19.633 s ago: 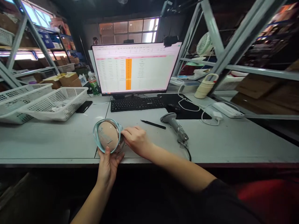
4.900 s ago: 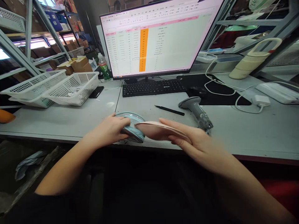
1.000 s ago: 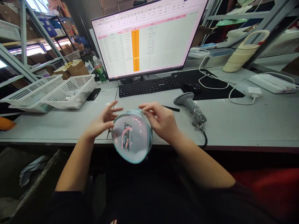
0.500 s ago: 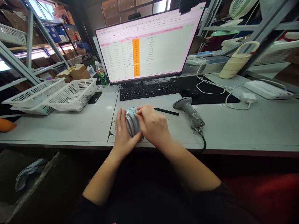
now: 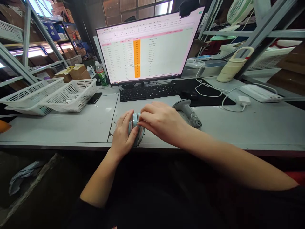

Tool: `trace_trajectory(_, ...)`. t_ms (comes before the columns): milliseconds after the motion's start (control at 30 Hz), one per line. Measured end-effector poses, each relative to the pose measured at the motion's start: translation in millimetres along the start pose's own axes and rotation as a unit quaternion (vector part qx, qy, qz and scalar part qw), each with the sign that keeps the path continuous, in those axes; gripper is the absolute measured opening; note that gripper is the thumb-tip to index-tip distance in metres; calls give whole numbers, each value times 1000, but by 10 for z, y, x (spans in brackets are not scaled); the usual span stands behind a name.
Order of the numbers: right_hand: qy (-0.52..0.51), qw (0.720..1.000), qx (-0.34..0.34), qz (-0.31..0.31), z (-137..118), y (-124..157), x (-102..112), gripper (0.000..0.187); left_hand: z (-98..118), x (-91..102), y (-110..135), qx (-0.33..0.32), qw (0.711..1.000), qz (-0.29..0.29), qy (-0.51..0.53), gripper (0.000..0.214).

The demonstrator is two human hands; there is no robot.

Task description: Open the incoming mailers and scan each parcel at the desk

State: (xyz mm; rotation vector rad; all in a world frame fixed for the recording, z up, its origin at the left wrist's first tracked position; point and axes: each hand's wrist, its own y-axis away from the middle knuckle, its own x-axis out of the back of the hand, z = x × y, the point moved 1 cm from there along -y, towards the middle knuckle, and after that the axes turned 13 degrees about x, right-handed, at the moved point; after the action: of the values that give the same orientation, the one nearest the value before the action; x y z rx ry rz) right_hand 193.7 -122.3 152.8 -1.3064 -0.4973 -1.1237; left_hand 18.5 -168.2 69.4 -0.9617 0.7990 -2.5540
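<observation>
A round pale-blue case point(image 5: 135, 131) with a clear face stands on edge at the front of the grey table point(image 5: 71, 127). My left hand point(image 5: 124, 135) cups it from the left, fingers wrapped round its rim. My right hand point(image 5: 162, 122) comes over from the right and pinches the case's top edge with thumb and forefinger. Most of the case is hidden between the two hands. A grey barcode scanner point(image 5: 187, 112) lies just right of my right hand.
A monitor point(image 5: 147, 47) with a spreadsheet and a black keyboard point(image 5: 147, 92) stand behind the hands. White mesh baskets point(image 5: 69, 95) and a phone point(image 5: 94, 98) sit at the left. A black mat, white cables point(image 5: 209, 89) and an adapter point(image 5: 243, 100) lie at the right, under metal shelving.
The case, held flat-face toward me a second ago, has been turned on edge and lowered to the table. Both hands have closed round it and shifted slightly toward the front edge.
</observation>
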Motion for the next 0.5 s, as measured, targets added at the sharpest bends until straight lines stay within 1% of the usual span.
trace_trajectory(100,-46,999,-4,9,-29,12,-1,21,9,3,13,14,999,27,-13,48)
trace_trajectory(200,-109,993,-41,10,0,-37,32,18,38,15,28,29,999,29,-25,40)
trace_trajectory(300,-166,982,-90,10,148,-161,54,16,65,18,28,0,1000,23,-20,39)
trace_trajectory(367,-233,965,-117,-5,297,-254,1,14,51,18,42,-25,998,46,-23,40)
trace_trajectory(400,-268,954,-131,-16,374,-288,-58,13,27,16,62,-37,997,59,-24,40)
trace_trajectory(467,-328,925,-184,-44,511,-306,-246,12,-61,8,148,-57,994,89,-23,39)
trace_trajectory(500,-355,904,-229,-59,563,-283,-369,14,-127,1,218,-68,992,103,-19,38)
